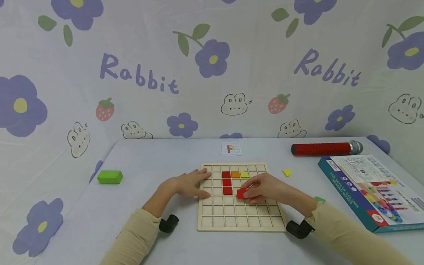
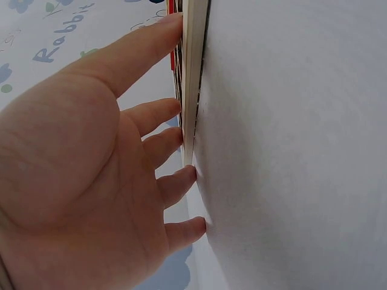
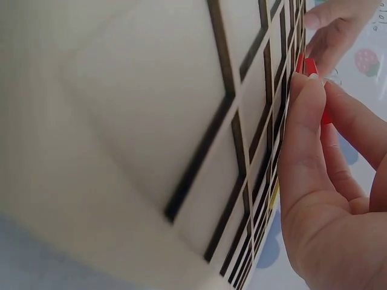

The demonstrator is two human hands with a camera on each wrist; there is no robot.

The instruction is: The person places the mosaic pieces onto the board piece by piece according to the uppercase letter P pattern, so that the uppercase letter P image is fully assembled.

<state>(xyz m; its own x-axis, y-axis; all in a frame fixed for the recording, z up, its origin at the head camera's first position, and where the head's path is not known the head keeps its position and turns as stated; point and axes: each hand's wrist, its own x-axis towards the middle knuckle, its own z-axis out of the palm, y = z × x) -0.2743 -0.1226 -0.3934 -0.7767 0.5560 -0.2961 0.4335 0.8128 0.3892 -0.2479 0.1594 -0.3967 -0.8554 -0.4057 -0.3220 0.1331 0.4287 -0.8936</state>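
A wooden grid board (image 1: 212, 221) lies on the table. Three red square tiles (image 1: 227, 182) form a column in its cells, with an orange tile (image 1: 235, 174) and a yellow tile (image 1: 244, 174) running right from the top one. My right hand (image 1: 263, 187) pinches another red square tile (image 1: 241, 193) between thumb and fingers, just over the board right of the column's lowest tile. The right wrist view shows this red tile (image 3: 327, 115) partly hidden by the fingers. At the board's left edge my left hand (image 1: 190, 184) rests with fingers spread, the fingertips (image 2: 175, 107) touching the rim.
Behind the board lies a small pattern card (image 1: 231, 149). A green block (image 1: 110, 177) is at the left. To the right are a yellow piece (image 1: 286, 172), a green piece (image 1: 319, 199) partly behind the right forearm, a red microphone (image 1: 322, 148) and a flat game box (image 1: 374, 191).
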